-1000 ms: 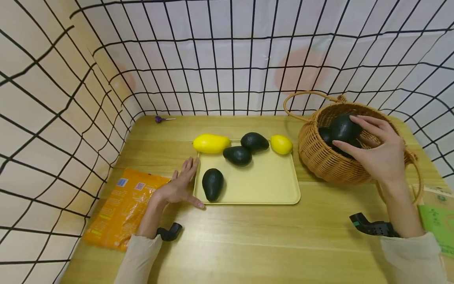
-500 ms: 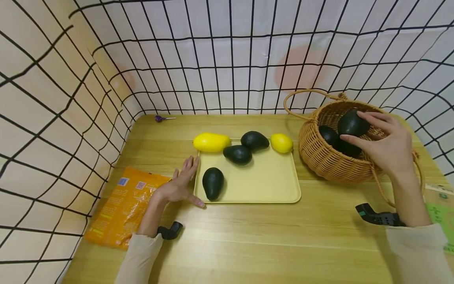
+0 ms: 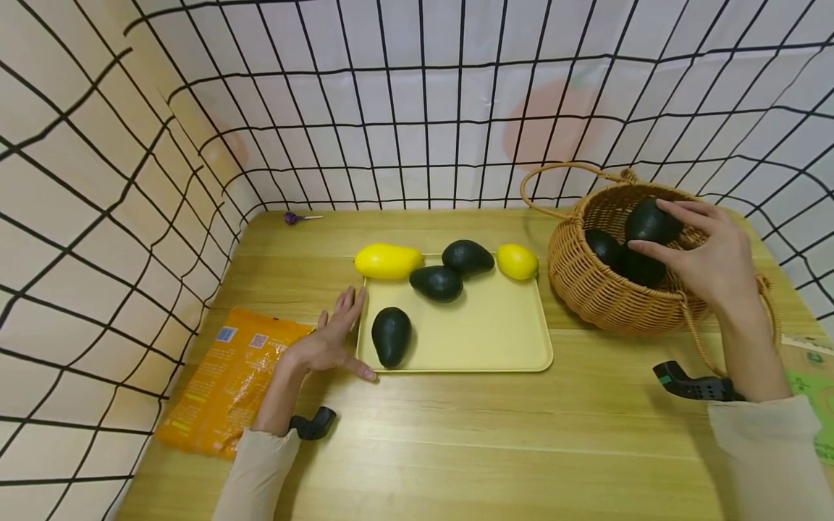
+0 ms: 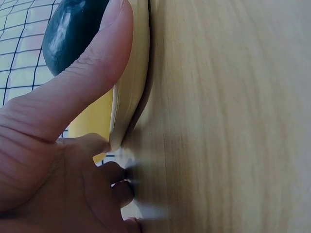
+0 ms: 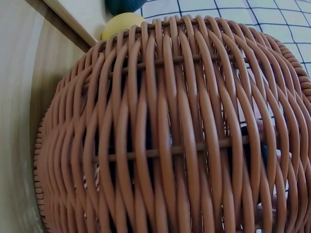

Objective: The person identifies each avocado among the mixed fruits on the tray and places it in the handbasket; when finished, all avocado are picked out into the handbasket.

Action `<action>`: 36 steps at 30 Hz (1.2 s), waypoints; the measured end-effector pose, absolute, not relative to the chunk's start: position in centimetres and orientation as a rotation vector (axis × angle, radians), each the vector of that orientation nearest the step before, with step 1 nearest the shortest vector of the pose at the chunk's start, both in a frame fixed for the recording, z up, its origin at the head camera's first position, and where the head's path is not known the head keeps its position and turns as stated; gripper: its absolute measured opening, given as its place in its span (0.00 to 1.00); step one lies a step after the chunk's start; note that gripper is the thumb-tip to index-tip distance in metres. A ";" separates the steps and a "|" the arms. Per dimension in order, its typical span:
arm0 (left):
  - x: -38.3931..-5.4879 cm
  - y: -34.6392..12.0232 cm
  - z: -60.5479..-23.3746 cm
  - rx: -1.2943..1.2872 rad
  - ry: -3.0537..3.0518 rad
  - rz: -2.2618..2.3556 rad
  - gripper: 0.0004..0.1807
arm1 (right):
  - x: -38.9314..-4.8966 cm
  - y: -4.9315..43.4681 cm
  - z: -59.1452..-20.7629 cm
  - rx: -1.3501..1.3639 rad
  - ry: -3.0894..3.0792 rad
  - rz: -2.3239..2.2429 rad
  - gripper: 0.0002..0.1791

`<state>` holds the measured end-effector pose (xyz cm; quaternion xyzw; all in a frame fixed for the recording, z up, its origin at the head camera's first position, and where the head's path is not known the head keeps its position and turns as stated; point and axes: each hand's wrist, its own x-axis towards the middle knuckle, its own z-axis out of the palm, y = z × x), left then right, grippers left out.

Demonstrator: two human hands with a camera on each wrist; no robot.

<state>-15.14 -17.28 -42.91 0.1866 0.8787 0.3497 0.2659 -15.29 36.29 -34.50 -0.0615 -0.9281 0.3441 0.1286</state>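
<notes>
At the mouth of a wicker basket (image 3: pixel 619 307), my right hand (image 3: pixel 710 250) grips a dark green avocado (image 3: pixel 654 220) between thumb and fingers. More avocados (image 3: pixel 602 247) lie below it inside. The basket's woven side (image 5: pixel 184 136) fills the right wrist view and mostly hides that hand. My left hand (image 3: pixel 329 340) lies with spread fingers at the left edge of a pale yellow tray (image 3: pixel 482 333), thumb at the near corner. Inside the tray, one avocado (image 3: pixel 392 337) lies close to that hand, and two more (image 3: pixel 436 284) touch each other farther back. In the left wrist view, the thumb (image 4: pixel 87 77) overlaps the tray's rim.
A yellow mango (image 3: pixel 388 261) and a lemon (image 3: pixel 517 261) lie at the tray's back corners. An orange package (image 3: pixel 231 383) is under the left forearm's side. A lollipop (image 3: pixel 302 218) lies at the back left. A green-printed package (image 3: pixel 811 398) is at the right. Black wire grid (image 3: pixel 426 101) encloses the table.
My right hand has moved slightly right and back with the avocado, still over the basket, uncovering more of the avocados below. The left hand and the tray stay in place.
</notes>
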 end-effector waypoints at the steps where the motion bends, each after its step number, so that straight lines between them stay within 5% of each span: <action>1: -15.1 -17.3 -42.9 0.505 2.375 0.944 0.81 | -15.4 36.4 -34.5 -0.172 -2.708 0.996 0.40; 20: -15.2 -17.2 -43.0 0.497 2.376 0.963 0.81 | -15.8 35.7 -34.3 -0.114 -2.823 0.977 0.40; 36: -15.2 -17.2 -43.0 0.490 2.374 0.957 0.82 | -15.5 24.9 -33.8 0.494 -2.622 1.082 0.42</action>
